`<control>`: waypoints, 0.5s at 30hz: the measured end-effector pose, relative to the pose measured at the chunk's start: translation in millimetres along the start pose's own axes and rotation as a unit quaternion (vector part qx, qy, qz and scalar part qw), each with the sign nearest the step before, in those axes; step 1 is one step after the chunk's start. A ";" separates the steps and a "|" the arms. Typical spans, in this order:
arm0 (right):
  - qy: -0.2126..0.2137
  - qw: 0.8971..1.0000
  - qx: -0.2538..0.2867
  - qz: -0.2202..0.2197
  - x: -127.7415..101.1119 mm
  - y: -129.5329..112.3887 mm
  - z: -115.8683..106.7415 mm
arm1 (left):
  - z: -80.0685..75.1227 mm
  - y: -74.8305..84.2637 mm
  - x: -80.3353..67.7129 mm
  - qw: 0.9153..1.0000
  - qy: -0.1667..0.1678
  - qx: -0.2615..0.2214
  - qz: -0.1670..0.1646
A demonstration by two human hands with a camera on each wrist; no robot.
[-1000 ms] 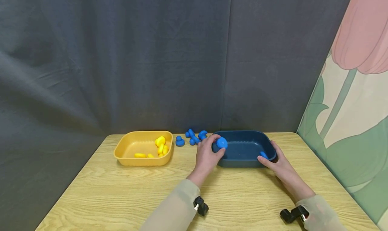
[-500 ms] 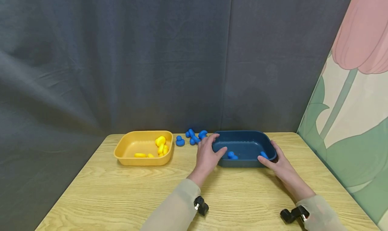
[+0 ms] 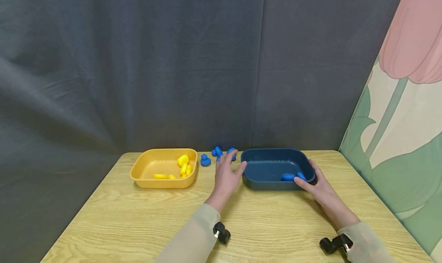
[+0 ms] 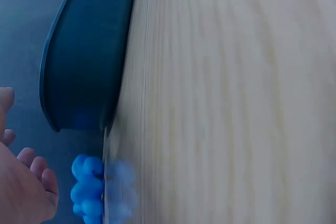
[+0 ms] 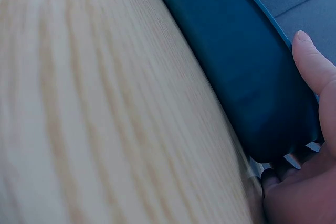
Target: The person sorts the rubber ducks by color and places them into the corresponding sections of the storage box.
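dropped now into the dark blue tray [image 3: 255, 180], beside another blue toy piece [image 3: 287, 177]; left hand [image 3: 226, 174] empty, fingers spread, reaching toward loose blue pieces [image 3: 217, 154]. right hand [image 3: 319, 188] gripping tray's corner.

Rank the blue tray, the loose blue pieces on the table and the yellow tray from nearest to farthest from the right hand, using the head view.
1. Blue tray: the right hand grips its right end.
2. Loose blue pieces: left of that tray.
3. Yellow tray: far left.
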State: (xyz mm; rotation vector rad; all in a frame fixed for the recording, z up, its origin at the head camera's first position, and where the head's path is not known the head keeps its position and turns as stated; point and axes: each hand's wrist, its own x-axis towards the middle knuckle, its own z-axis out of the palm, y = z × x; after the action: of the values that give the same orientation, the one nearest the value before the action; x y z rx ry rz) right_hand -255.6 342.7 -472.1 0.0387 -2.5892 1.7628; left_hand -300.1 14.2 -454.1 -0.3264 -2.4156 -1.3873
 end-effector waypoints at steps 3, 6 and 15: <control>0.000 1.000 0.001 -0.002 -0.5 -0.4 0.0 | -4.2 -5.3 3.1 1.000 0.014 0.002 -0.004; 0.001 1.000 0.001 -0.003 -1.1 -0.9 0.1 | -8.3 -10.8 6.1 1.000 0.026 0.005 -0.006; 0.001 1.000 -0.003 -0.009 -2.5 -0.2 0.8 | -16.6 -33.2 16.5 0.998 0.043 0.043 -0.019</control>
State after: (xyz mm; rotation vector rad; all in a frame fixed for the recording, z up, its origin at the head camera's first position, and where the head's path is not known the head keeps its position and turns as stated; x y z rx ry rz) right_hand -253.1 341.9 -472.2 0.0613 -2.5846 1.7486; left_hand -324.3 -16.2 -465.9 -0.1965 -2.4139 -1.2810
